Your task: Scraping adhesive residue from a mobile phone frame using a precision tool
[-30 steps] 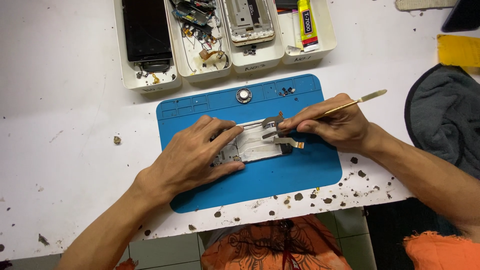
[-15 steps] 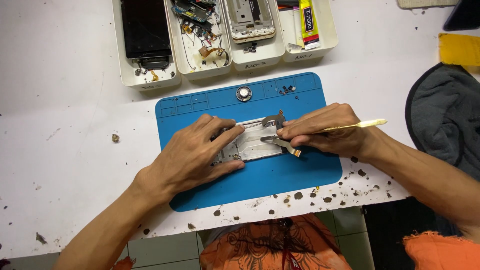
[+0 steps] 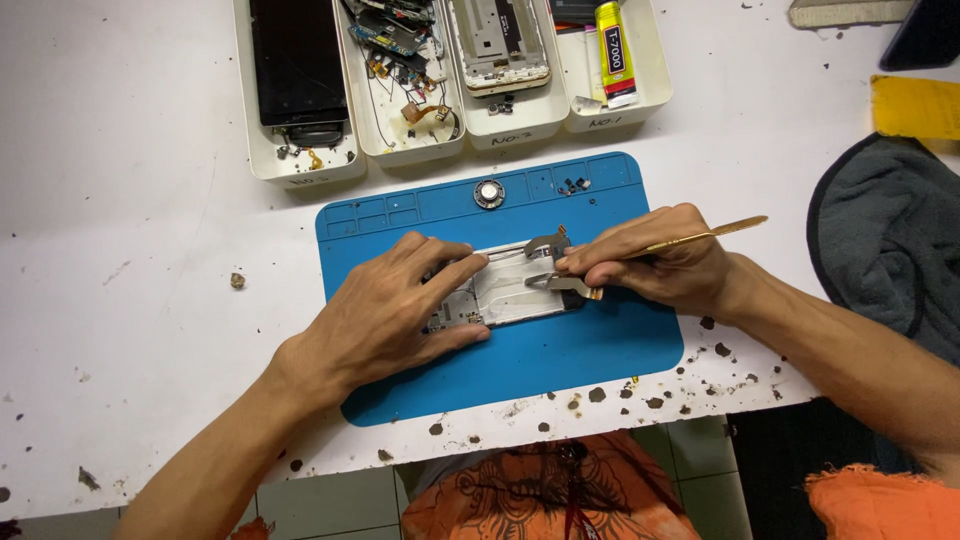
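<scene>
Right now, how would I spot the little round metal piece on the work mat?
Find the blue mat in the middle of the white table. Along its far edge sits the round metal disc, beyond both hands. Unlike the tiny dark screws beside it, it is silvery and coin-shaped.

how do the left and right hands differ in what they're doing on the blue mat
The left hand lies flat, fingers spread, pressing on the opened phone frame; the right hand is curled in a pinch at the frame's right end. The left hand holds no tool; the right hand grips a thin gold-coloured tool whose handle sticks out to the right. Both rest over the blue mat and touch the same frame.
</scene>
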